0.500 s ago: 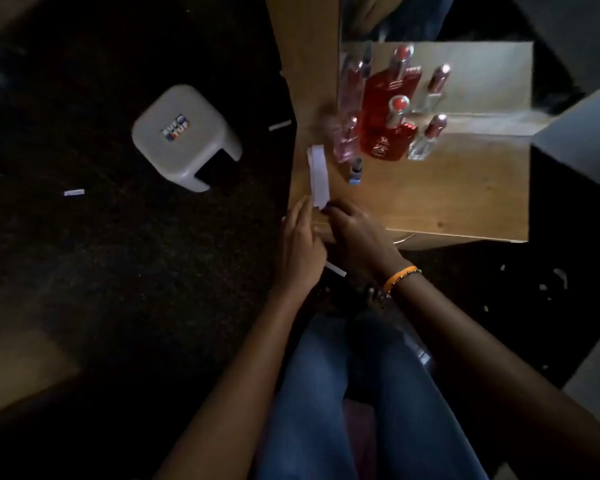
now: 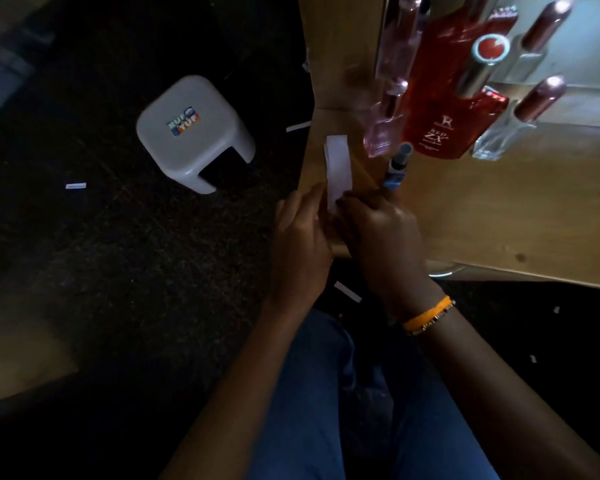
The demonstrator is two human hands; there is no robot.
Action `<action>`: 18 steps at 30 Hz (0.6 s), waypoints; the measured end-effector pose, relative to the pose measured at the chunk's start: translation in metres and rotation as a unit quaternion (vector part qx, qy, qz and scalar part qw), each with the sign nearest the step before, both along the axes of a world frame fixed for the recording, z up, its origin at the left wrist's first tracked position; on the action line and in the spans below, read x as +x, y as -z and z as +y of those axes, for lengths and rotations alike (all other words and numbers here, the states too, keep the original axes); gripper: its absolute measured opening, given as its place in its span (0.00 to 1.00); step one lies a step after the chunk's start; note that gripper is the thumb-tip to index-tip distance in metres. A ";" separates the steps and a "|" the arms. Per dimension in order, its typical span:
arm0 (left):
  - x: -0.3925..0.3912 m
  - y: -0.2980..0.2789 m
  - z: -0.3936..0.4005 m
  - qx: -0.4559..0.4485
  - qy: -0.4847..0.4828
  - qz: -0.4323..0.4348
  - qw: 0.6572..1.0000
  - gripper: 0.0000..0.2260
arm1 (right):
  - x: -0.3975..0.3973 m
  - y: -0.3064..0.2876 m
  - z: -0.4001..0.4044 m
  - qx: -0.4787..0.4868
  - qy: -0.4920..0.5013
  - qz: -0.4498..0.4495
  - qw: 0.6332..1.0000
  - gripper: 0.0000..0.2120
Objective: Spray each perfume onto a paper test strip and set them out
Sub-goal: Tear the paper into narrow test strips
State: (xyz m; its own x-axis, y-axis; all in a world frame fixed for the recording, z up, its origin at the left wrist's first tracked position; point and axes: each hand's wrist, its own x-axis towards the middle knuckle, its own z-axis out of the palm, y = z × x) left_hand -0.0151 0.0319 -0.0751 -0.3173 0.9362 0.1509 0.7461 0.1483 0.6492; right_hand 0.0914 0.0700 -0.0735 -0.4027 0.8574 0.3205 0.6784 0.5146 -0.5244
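The dark floor (image 2: 118, 271) fills the frame from 6 through 11 o'clock, and the wooden bench (image 2: 499, 209) takes the 1 to 3 o'clock quarter, with a mirror (image 2: 586, 57) standing at its far edge. A grey plastic stool (image 2: 194, 133) sits on the floor at 10 o'clock, well apart from the bench. On the bench, at 1 o'clock, a red perfume bottle (image 2: 444, 129) stands against the mirror between a pink bottle (image 2: 381, 133) toward 11 o'clock of it and a clear bottle with a rose cap (image 2: 513, 126) toward 3 o'clock of it. Both hands meet at the bench's near corner, at frame centre: the left hand (image 2: 302, 244) lies with fingers straight, its fingertips beside the paper, while the right hand (image 2: 378, 230), wearing an orange wristband (image 2: 428, 315), curls its fingers over the near end of the stack of paper test strips (image 2: 338, 168), though the grip itself is hidden. The stack runs toward 12 o'clock from the hands. A small blue-labelled vial (image 2: 397, 168) stands just beside the stack, at 3 o'clock of it. Loose strips (image 2: 76, 186) lie scattered on the floor.
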 end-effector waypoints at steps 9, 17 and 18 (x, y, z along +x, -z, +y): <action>0.005 0.027 -0.003 0.095 -0.002 0.082 0.992 0.16 | 0.004 0.016 -0.005 0.091 0.021 0.078 0.993 0.06; 0.003 0.018 -0.007 0.085 0.034 0.067 0.993 0.25 | 0.000 0.006 -0.015 0.125 0.069 0.114 0.983 0.05; 0.001 0.015 -0.007 0.083 0.034 0.053 0.995 0.24 | 0.001 0.004 -0.015 0.128 0.072 0.116 0.982 0.04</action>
